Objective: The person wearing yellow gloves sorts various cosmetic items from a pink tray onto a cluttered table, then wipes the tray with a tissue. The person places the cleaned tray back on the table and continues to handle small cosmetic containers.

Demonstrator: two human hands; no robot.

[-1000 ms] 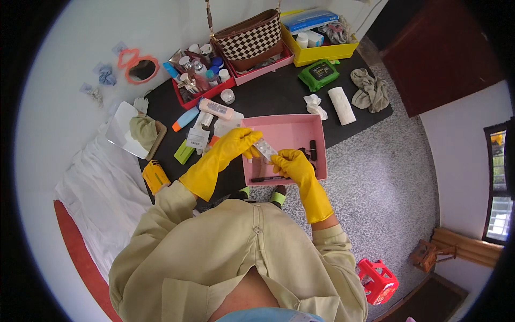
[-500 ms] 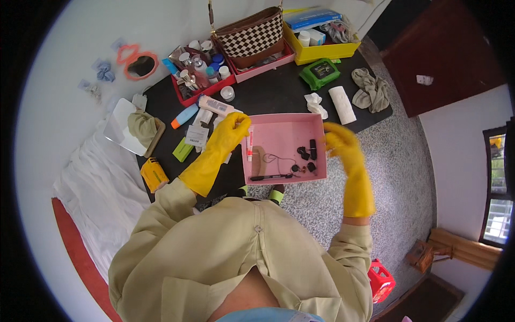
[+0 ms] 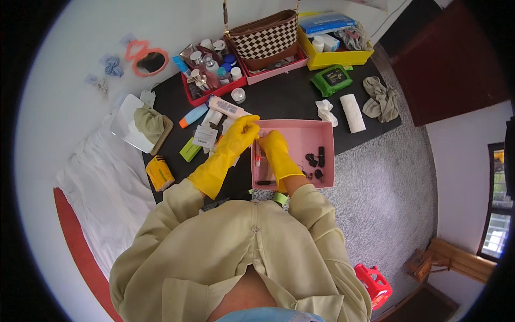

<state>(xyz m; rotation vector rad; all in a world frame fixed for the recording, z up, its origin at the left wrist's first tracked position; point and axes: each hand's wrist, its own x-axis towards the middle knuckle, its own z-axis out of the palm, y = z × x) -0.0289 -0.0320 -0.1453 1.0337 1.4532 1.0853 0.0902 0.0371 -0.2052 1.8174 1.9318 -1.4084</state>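
Observation:
A shallow pink box (image 3: 314,129) sits at the table's front edge. My left hand (image 3: 240,134), in a yellow rubber glove, has its fingers closed at the box's far left corner. Inside the box, my gloved right hand (image 3: 276,153) points its curled fingers at the left wall. They cover the upper end of a small white and red tube (image 3: 258,156); whether they grip it is hidden. Right of that hand lie a black stick-shaped item (image 3: 321,156) and small black pieces (image 3: 311,159). A black pen (image 3: 265,183) lies along the near wall, partly covered by the glove.
Behind stand a red box of bottles (image 3: 201,99), a checkered handbag (image 3: 265,43) in a pink box and a yellow box (image 3: 340,57). Green wipes (image 3: 331,80), a white roll (image 3: 352,114) and a crumpled cloth (image 3: 380,99) lie right. Tubes (image 3: 225,107) and a yellow packet (image 3: 160,173) lie left.
My right hand has moved left from outside the box's right wall into the box, near the tube. My left hand stays at the far left corner. The whole view has shifted slightly.

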